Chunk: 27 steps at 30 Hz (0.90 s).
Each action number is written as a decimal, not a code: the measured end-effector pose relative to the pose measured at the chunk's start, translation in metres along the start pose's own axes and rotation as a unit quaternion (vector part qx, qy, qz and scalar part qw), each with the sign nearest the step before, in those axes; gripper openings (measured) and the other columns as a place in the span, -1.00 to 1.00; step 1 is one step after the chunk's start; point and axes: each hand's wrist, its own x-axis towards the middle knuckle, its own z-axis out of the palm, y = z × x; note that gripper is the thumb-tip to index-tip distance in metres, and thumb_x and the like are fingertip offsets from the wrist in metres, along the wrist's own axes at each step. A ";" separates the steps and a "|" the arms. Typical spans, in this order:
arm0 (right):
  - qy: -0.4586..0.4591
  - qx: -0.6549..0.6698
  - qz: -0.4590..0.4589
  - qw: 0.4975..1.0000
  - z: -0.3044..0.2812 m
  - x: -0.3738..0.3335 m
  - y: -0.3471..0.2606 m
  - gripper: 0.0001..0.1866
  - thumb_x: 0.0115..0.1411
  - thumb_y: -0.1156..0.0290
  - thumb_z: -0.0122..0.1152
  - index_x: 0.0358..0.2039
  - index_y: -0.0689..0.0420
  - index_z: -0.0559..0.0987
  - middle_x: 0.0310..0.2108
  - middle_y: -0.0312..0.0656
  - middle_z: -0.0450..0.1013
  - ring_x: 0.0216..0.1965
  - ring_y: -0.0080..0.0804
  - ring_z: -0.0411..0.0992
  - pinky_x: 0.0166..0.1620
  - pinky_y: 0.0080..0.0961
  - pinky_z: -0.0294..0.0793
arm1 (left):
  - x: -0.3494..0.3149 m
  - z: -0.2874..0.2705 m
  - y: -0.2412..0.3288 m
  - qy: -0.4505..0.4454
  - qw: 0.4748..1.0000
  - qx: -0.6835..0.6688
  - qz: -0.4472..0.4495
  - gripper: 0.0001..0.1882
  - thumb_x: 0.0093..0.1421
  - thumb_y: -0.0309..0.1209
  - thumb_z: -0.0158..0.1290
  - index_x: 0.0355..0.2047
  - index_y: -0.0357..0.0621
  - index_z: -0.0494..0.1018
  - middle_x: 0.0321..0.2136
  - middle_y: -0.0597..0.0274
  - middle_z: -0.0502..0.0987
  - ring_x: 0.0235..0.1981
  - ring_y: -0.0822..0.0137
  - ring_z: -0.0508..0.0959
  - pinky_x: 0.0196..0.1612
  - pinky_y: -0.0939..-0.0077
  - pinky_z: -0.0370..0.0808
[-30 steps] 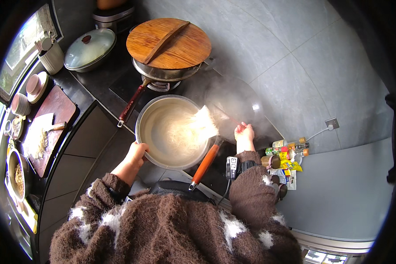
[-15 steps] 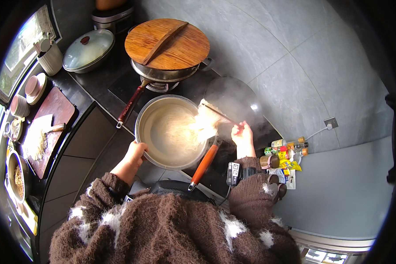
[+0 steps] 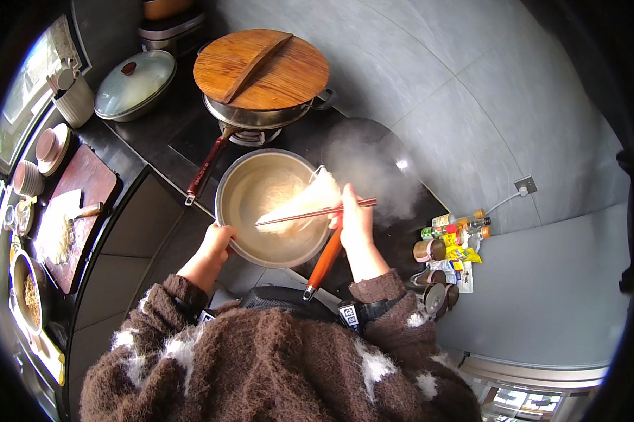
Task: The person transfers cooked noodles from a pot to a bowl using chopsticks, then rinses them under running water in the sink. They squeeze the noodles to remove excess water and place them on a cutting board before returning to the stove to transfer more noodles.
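My left hand (image 3: pixel 213 247) is closed on the near-left rim of a round metal basin (image 3: pixel 241 184). Pale cloudy liquid and whitish, noodle-like strands (image 3: pixel 304 200) are inside it. Over its right side, my right hand (image 3: pixel 356 224) grips a pair of reddish-brown chopsticks (image 3: pixel 278 219). Their tips point left, across the strands, which stretch up to the right rim. A pan with an orange-brown handle (image 3: pixel 323 266) sits at the basin's right, partly hidden by basin and hand. Steam rises there.
Behind the basin, a wooden lid (image 3: pixel 261 69) covers a wok on the burner, its dark red handle (image 3: pixel 208 169) jutting toward me. At left lie a cutting board (image 3: pixel 95 172) and a cleaver (image 3: pixel 86 211). Seasoning bottles (image 3: pixel 465 224) cluster at right; a glass-lidded pan (image 3: pixel 135 83) stands far left.
My right hand has moved left and turned, bringing the chopsticks from the right rim to over the basin's middle. The strands have shifted left with them. My left hand stays on the rim.
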 end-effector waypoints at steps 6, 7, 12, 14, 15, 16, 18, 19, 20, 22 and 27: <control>-0.079 -0.205 -0.052 0.974 0.034 -0.028 -0.002 -0.74 0.22 0.33 0.08 -0.46 0.27 0.51 -0.66 -0.29 0.42 -0.75 -0.63 0.34 -0.67 -0.66 0.35 | -0.002 0.000 -0.001 -0.001 1.000 -0.009 -0.006 -0.65 -0.18 -0.65 -0.11 -0.29 -0.34 0.40 -0.56 0.16 0.45 -0.65 0.23 0.46 -0.55 0.37 0.53; -0.076 -0.191 -0.079 0.975 0.030 -0.030 -0.005 -0.75 0.21 0.33 0.10 -0.45 0.27 0.52 -0.64 -0.28 0.43 -0.72 -0.62 0.36 -0.65 -0.64 0.37 | -0.003 -0.001 -0.001 -0.009 1.000 -0.022 -0.004 -0.66 -0.19 -0.65 -0.11 -0.30 -0.34 0.40 -0.57 0.17 0.44 -0.66 0.24 0.46 -0.55 0.37 0.53; 0.039 -0.059 -0.089 0.994 -0.056 -0.012 -0.057 -0.66 0.16 0.20 0.17 -0.48 0.29 0.51 -0.65 -0.12 0.45 -0.69 -0.47 0.43 -0.57 -0.54 0.52 | -0.003 -0.002 -0.003 -0.001 1.000 -0.029 -0.011 -0.65 -0.20 -0.64 -0.10 -0.29 -0.33 0.39 -0.56 0.17 0.43 -0.65 0.23 0.46 -0.61 0.37 0.51; 0.130 -0.025 -0.082 0.988 -0.103 0.005 -0.072 -0.62 0.14 0.15 0.20 -0.39 0.30 0.52 -0.56 -0.10 0.48 -0.60 -0.44 0.46 -0.51 -0.55 0.55 | -0.003 -0.002 -0.003 0.003 1.000 -0.025 -0.011 -0.64 -0.20 -0.64 -0.10 -0.29 -0.33 0.39 -0.56 0.17 0.43 -0.65 0.24 0.45 -0.63 0.38 0.49; 0.166 -0.026 -0.086 0.982 -0.124 0.014 -0.074 -0.62 0.15 0.16 0.19 -0.33 0.30 0.52 -0.55 -0.10 0.47 -0.55 -0.42 0.47 -0.45 -0.53 0.55 | -0.003 -0.003 -0.003 0.007 1.000 -0.016 -0.010 -0.65 -0.21 -0.64 -0.10 -0.30 -0.32 0.39 -0.56 0.18 0.42 -0.66 0.25 0.44 -0.64 0.38 0.48; 0.210 -0.019 -0.071 0.975 -0.142 0.026 -0.071 -0.64 0.14 0.17 0.20 -0.27 0.27 0.52 -0.54 -0.09 0.47 -0.52 -0.38 0.48 -0.41 -0.49 0.54 | -0.003 -0.002 -0.003 0.005 1.000 -0.009 -0.007 -0.65 -0.21 -0.64 -0.10 -0.30 -0.32 0.40 -0.57 0.18 0.42 -0.67 0.26 0.43 -0.64 0.39 0.48; 0.288 0.011 -0.055 0.956 -0.163 0.048 -0.054 -0.65 0.15 0.22 0.19 -0.18 0.23 0.49 -0.52 -0.06 0.46 -0.50 -0.33 0.48 -0.39 -0.44 0.54 | -0.003 -0.003 -0.001 0.002 1.000 -0.004 -0.009 -0.65 -0.21 -0.64 -0.10 -0.31 -0.31 0.40 -0.58 0.20 0.41 -0.68 0.28 0.42 -0.65 0.40 0.46; 0.270 0.037 -0.061 0.960 -0.165 0.058 -0.041 -0.65 0.16 0.24 0.17 -0.15 0.22 0.47 -0.51 -0.05 0.46 -0.50 -0.30 0.48 -0.39 -0.42 0.54 | -0.004 -0.003 -0.001 -0.003 1.000 -0.003 -0.010 -0.65 -0.21 -0.64 -0.10 -0.31 -0.31 0.40 -0.59 0.20 0.41 -0.69 0.29 0.41 -0.66 0.40 0.46; 0.300 0.047 -0.049 0.952 -0.164 0.066 -0.031 -0.65 0.16 0.27 0.16 -0.12 0.21 0.45 -0.50 -0.04 0.46 -0.50 -0.28 0.48 -0.39 -0.40 0.55 | -0.004 -0.003 -0.001 0.001 1.000 0.007 -0.009 -0.66 -0.20 -0.64 -0.10 -0.31 -0.31 0.39 -0.59 0.20 0.41 -0.69 0.28 0.42 -0.64 0.39 0.47; 0.253 0.096 -0.020 0.962 -0.146 0.077 -0.009 -0.67 0.15 0.37 0.13 -0.10 0.23 0.44 -0.47 0.01 0.47 -0.49 -0.24 0.49 -0.36 -0.32 0.58 | -0.005 -0.004 -0.001 0.004 0.999 0.029 -0.013 -0.68 -0.19 -0.65 -0.10 -0.32 -0.31 0.39 -0.61 0.21 0.40 -0.69 0.26 0.43 -0.60 0.36 0.50; 0.166 -0.166 -0.075 0.969 -0.084 0.072 0.016 -0.71 0.19 0.26 0.13 -0.28 0.26 0.55 -0.55 -0.16 0.47 -0.59 -0.43 0.43 -0.43 -0.53 0.45 | -0.003 -0.003 -0.002 0.004 0.999 -0.014 -0.032 -0.68 -0.19 -0.64 -0.10 -0.33 -0.30 0.39 -0.60 0.20 0.41 -0.68 0.26 0.43 -0.61 0.38 0.48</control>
